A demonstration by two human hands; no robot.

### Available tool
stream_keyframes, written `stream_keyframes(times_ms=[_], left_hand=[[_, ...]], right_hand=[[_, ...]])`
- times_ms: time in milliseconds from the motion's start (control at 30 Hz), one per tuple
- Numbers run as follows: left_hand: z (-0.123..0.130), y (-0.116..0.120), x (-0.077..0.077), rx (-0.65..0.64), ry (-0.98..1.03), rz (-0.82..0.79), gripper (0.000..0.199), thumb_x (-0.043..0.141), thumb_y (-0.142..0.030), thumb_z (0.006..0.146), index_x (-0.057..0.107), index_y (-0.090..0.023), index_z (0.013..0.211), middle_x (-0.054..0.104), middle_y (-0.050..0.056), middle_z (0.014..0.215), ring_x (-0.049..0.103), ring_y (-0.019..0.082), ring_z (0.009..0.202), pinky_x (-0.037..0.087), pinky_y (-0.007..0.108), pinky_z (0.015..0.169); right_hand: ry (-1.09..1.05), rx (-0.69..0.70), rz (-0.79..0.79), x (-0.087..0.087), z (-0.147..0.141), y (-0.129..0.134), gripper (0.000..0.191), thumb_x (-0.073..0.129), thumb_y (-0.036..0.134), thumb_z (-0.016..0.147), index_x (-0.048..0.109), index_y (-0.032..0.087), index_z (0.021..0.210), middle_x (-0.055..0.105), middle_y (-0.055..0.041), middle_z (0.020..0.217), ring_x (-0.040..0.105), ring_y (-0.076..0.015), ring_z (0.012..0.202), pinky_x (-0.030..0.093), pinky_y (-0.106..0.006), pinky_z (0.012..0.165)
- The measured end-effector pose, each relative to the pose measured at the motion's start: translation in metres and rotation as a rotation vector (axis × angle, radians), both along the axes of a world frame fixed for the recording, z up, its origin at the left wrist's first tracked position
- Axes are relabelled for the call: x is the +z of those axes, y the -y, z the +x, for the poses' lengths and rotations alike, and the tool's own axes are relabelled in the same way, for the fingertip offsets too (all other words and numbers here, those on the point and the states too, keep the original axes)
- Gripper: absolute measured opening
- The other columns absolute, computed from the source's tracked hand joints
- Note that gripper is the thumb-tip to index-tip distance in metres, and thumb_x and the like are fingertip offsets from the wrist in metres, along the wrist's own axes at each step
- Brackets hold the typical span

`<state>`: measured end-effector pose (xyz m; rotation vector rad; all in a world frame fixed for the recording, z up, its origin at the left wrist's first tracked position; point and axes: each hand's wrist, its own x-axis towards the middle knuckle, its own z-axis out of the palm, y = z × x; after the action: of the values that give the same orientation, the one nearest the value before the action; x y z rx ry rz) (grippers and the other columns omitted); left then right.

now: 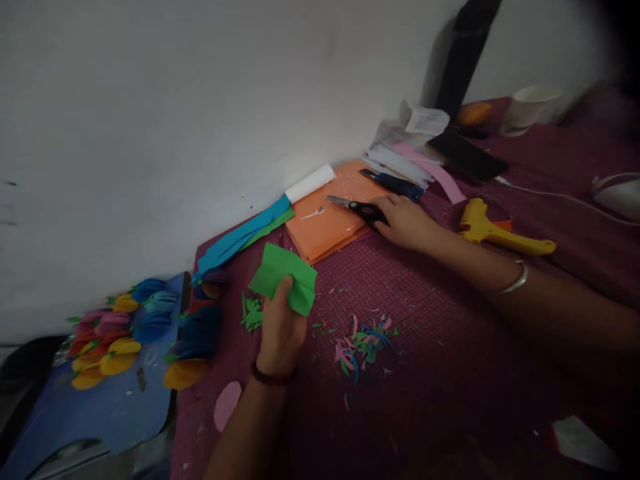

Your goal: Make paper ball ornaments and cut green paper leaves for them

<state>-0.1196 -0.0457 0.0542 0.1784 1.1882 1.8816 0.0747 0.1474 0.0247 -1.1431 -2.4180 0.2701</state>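
Note:
My left hand pinches a piece of green paper, creased and raised over the table, with the thumb on top. Over at the orange sheets, my right hand has its fingers on the black handles of a pair of scissors. The blades point left and lie just above or on the orange stack; I cannot tell which. Beneath the green paper is a small heap of green scraps. Mixed pink, blue and green paper clippings are scattered between my two arms.
A yellow glue gun lies right of my right forearm. Blue paper strips, a white roll and a box cutter surround the orange stack. A phone and cup are farther back. Paper ornaments sit on a blue surface.

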Motion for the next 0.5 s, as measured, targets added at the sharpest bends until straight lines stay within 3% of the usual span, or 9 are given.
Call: stream_keyframes(times_ms=[167,300,367,433,500], left_hand=[[-0.014,-0.01,-0.007,0.02,0.061,-0.152,0.014,0.064,-0.006,0.077,0.066,-0.017,0.086,0.071,-0.001,0.072,0.069,0.012,0.07,0.055,0.023,0.073],[-0.023,-0.014,-0.008,0.094,0.091,-0.18,0.01,0.059,-0.009,0.082,0.064,-0.017,0.085,0.07,-0.001,0.07,0.067,0.011,0.065,0.055,0.023,0.069],[-0.03,-0.014,-0.009,0.112,0.073,-0.138,0.009,0.059,-0.008,0.082,0.063,-0.016,0.081,0.069,-0.002,0.067,0.066,0.01,0.062,0.055,0.022,0.067],[-0.038,-0.014,-0.01,0.097,0.029,-0.07,0.008,0.06,-0.007,0.079,0.062,-0.015,0.08,0.07,0.0,0.07,0.066,0.011,0.064,0.055,0.022,0.068],[-0.046,-0.013,-0.01,0.095,-0.002,-0.034,0.012,0.061,-0.004,0.077,0.063,-0.014,0.083,0.072,0.002,0.076,0.068,0.012,0.069,0.055,0.023,0.071]], right_hand=[[0.16,-0.021,-0.015,-0.021,0.003,-0.019,0.044,0.049,0.031,0.087,0.056,0.011,0.126,0.06,-0.02,0.11,0.06,-0.0313,0.098,0.047,-0.041,0.084],[-0.04,-0.057,-0.139,-0.011,0.006,-0.015,0.045,0.062,0.031,0.077,0.059,0.014,0.119,0.064,-0.0157,0.105,0.062,-0.029,0.091,0.048,-0.04,0.079],[-0.321,-0.024,-0.334,-0.001,0.005,-0.008,0.053,0.065,0.03,0.073,0.055,0.016,0.122,0.066,-0.0122,0.102,0.063,-0.025,0.086,0.049,-0.037,0.074],[-0.585,0.11,-0.604,0.008,0.003,0.006,0.063,0.065,0.031,0.073,0.046,0.018,0.131,0.067,-0.01,0.103,0.063,-0.0202,0.081,0.048,-0.032,0.067],[-0.641,0.224,-0.83,0.015,0.0,0.023,0.065,0.066,0.031,0.075,0.044,0.022,0.135,0.068,-0.0079,0.1,0.063,-0.0171,0.077,0.046,-0.029,0.063]])
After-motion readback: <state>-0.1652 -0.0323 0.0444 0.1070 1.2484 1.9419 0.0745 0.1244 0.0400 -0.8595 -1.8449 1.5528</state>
